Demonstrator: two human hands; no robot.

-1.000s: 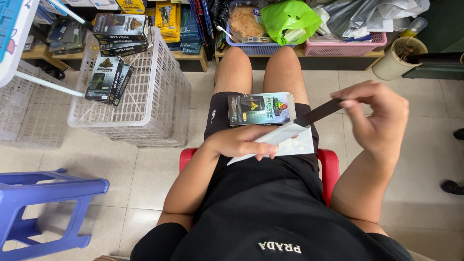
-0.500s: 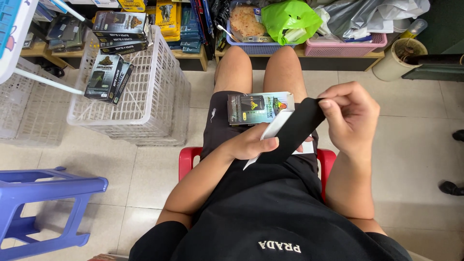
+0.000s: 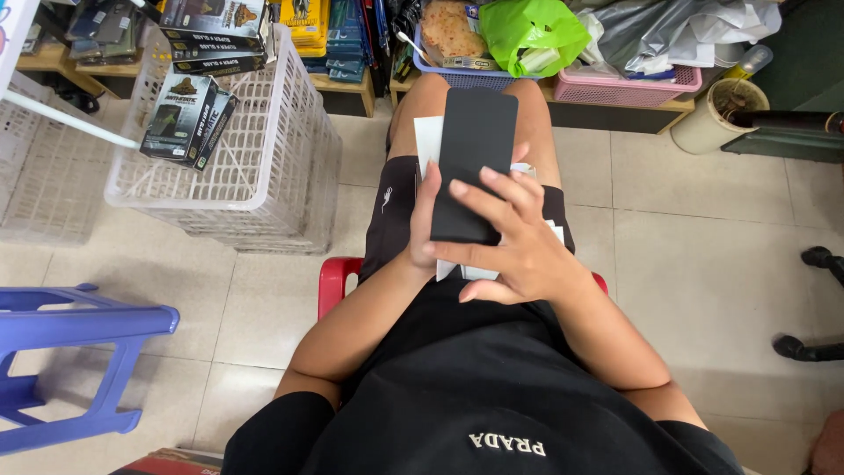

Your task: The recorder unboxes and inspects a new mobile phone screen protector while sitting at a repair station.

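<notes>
Black, flat panel (image 3: 475,158) lay over white card (image 3: 428,141) above the lap. Right hand (image 3: 510,237) pressed spread fingers on it; left hand (image 3: 424,220) gripped its edge.

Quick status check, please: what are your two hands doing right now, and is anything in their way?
Left hand grips flat black panel by its left edge. Right hand lies across its lower face. White card sits behind it. Nothing blocks either hand.

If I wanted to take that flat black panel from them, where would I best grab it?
Probably the far short end of the black panel, pinched across its thin faces, coming from beyond the knees. That end sticks out bare, while the left hand and right hand cover the near half.
</notes>
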